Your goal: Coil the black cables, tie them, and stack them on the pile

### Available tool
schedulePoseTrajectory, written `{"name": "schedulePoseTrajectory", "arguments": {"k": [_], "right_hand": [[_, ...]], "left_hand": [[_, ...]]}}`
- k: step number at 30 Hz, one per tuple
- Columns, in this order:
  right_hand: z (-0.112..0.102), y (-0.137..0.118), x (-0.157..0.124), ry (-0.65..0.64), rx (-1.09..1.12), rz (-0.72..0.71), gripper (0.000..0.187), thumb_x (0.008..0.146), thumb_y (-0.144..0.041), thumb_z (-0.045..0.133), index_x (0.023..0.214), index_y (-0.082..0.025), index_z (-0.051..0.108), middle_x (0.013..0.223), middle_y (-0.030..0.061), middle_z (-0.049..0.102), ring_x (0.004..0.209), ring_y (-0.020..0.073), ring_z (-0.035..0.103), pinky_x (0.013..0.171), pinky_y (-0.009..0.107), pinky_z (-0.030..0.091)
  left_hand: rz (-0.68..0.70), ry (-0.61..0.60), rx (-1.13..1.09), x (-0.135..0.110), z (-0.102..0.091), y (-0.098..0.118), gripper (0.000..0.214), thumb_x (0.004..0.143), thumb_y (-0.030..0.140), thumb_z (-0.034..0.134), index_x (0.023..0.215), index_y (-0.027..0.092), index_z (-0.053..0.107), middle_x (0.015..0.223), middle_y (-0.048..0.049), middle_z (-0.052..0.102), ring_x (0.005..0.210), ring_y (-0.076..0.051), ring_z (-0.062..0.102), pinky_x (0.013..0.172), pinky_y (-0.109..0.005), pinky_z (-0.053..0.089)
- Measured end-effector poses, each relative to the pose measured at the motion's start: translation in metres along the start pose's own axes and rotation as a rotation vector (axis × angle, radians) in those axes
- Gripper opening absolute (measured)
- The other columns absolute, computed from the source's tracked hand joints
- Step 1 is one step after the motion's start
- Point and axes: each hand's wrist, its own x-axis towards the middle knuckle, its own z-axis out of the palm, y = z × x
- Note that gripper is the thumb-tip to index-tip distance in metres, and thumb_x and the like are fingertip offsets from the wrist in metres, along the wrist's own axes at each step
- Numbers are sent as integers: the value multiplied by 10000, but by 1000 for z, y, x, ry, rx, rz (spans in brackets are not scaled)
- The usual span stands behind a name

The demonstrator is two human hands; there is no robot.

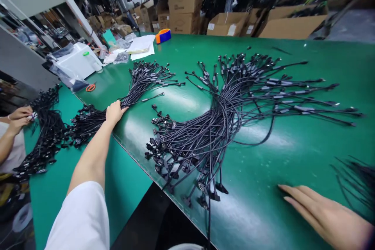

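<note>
My left hand (115, 111) reaches out to the left and grips the middle of a bundle of black cables (140, 82) lying on the green table (205, 50). A larger fan of black cables (228, 113) with connector ends lies in the middle of the table, some plugs hanging over the near edge. My right hand (322, 213) rests flat on the table at the lower right, fingers stretched out, holding nothing. More black cable ends (357, 181) show blurred just beyond it.
Another person's hands (17, 119) work on a further pile of black cables (47, 133) at the far left. Orange scissors (90, 87), a white box (77, 60), papers (142, 45) and an orange-blue tape dispenser (163, 35) sit at the back left. Cardboard boxes (186, 6) line the far edge.
</note>
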Motion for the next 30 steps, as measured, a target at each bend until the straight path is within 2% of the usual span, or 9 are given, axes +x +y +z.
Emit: {"name": "schedulePoseTrajectory", "arguments": {"k": [3, 7, 10, 13, 16, 19, 23, 26, 30], "right_hand": [[-7, -16, 3, -148, 82, -68, 397, 720, -677, 482, 877, -418, 740, 937, 164, 734, 824, 292, 725, 780, 424, 587], [-29, -36, 2, -217, 1, -10, 339, 746, -585, 486, 908, -421, 733, 977, 158, 736, 891, 304, 720, 778, 443, 592], [-41, -38, -1, -202, -45, 17, 326, 761, -552, 471, 917, -427, 728, 993, 142, 739, 927, 304, 714, 788, 451, 599], [-48, -32, -5, -184, -40, 24, 318, 776, -532, 458, 882, -415, 734, 981, 124, 746, 899, 305, 720, 790, 452, 611], [-55, -29, -2, -168, -34, 16, 322, 803, -501, 444, 876, -391, 737, 984, 94, 753, 908, 316, 721, 812, 475, 616], [-66, -35, 13, -144, -37, -43, 371, 856, -490, 417, 948, -329, 739, 1039, 97, 743, 938, 320, 719, 843, 489, 609], [-78, -65, 50, -150, 14, -190, 425, 940, -448, 354, 1048, -249, 713, 1080, 103, 723, 949, 289, 710, 858, 479, 590], [-84, -107, 82, -179, 170, -345, 405, 968, -414, 357, 1066, -226, 702, 1098, 84, 713, 1011, 245, 685, 937, 438, 553], [-81, -193, 127, -93, 514, -475, 424, 945, -395, 449, 1296, -193, 575, 1233, 99, 645, 1047, 216, 650, 986, 427, 520]], "left_hand": [[48, 34, -60, 23, 0, 48, 597, 954, 566, 270, 1215, 87, 512, 1151, -249, 641, 1106, -368, 595, 920, -442, 438], [142, 54, -207, 56, -7, 139, 572, 939, 573, 341, 1201, 107, 545, 1147, -229, 662, 1090, -348, 619, 894, -411, 455], [196, 65, -299, 70, -24, 184, 497, 957, 525, 340, 1164, 144, 584, 1099, -181, 700, 1038, -306, 652, 854, -370, 470], [239, 113, -338, 74, -47, 190, 406, 943, 494, 410, 1084, 179, 623, 1047, -137, 723, 981, -282, 665, 827, -352, 469], [174, 296, -580, 76, -78, 173, 420, 953, 501, 386, 835, 188, 640, 755, -71, 701, 769, -224, 650, 752, -323, 463], [129, 516, -999, 76, -116, 157, 540, 970, 547, 314, 627, 200, 545, 499, 7, 506, 514, -142, 495, 580, -280, 404], [255, 695, -1308, 62, -171, 146, 582, 972, 604, 293, 591, 213, 496, 454, 50, 336, 443, -100, 338, 484, -283, 283], [365, 731, -1390, 24, -204, 152, 584, 993, 582, 243, 600, 229, 491, 455, 42, 298, 462, -112, 361, 486, -299, 269], [578, 661, -1358, -62, -230, 190, 535, 957, 581, 395, 579, 222, 514, 456, 40, 367, 426, -104, 354, 467, -301, 295]]}}
